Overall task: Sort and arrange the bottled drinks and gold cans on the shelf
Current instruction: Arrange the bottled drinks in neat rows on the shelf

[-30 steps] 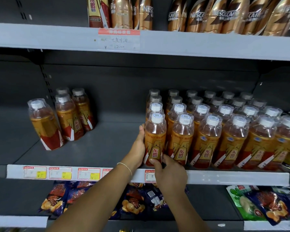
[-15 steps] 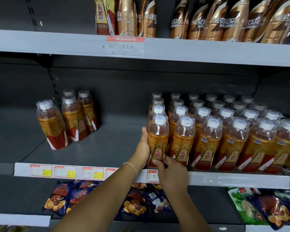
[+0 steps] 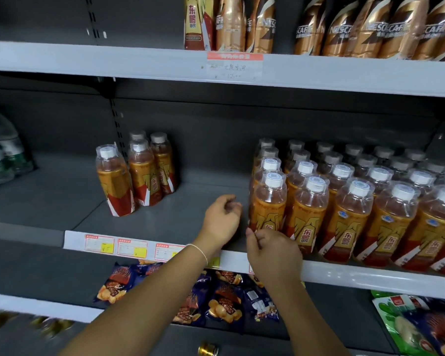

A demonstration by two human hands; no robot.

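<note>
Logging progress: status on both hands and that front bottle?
Left hand loose beside front-left bottle, holding nothing. Right hand at its base, grip unclear. Bottle upright in row. Nothing in the way.

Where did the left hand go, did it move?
Yes. The left hand let go of the front corner bottle and moved left, away from it.

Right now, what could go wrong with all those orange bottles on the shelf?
1. The front-left bottle stands near the shelf edge, and the right hand is close at its base. A bump might tip it off the shelf or into its packed neighbours.
2. A gold can sits low below the arms, away from the drinks. It could be forgotten or knocked.
</note>
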